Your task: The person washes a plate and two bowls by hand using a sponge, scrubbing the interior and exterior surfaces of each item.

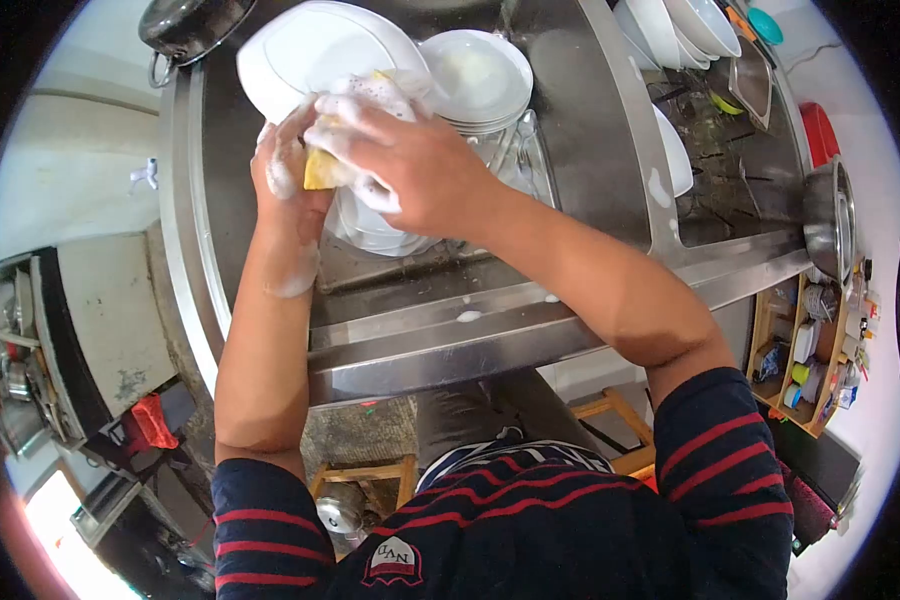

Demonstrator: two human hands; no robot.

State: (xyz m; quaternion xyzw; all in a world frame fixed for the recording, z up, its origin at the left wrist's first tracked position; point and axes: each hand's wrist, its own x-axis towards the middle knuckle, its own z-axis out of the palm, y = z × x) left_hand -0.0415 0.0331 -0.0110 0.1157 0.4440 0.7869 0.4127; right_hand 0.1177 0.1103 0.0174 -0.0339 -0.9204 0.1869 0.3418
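Observation:
My left hand (288,170), wet with suds, grips the near edge of a large white plate (320,48) with rounded corners, tilted over the sink. My right hand (415,160) is closed around a yellow sponge (320,170) thick with white foam, close against the left hand and the plate's near edge. Foam and fingers hide part of the sponge and the plate's edge. Right of the plate sits a stack of round white plates (475,75). Below my hands, more white dishes (375,232) lie in the sink.
The steel sink's front rim (450,350) runs before me, with foam spots. A dark pot (192,30) stands at the upper left. White bowls (660,35) are stacked at the upper right, and a steel basin (830,220) is at the far right.

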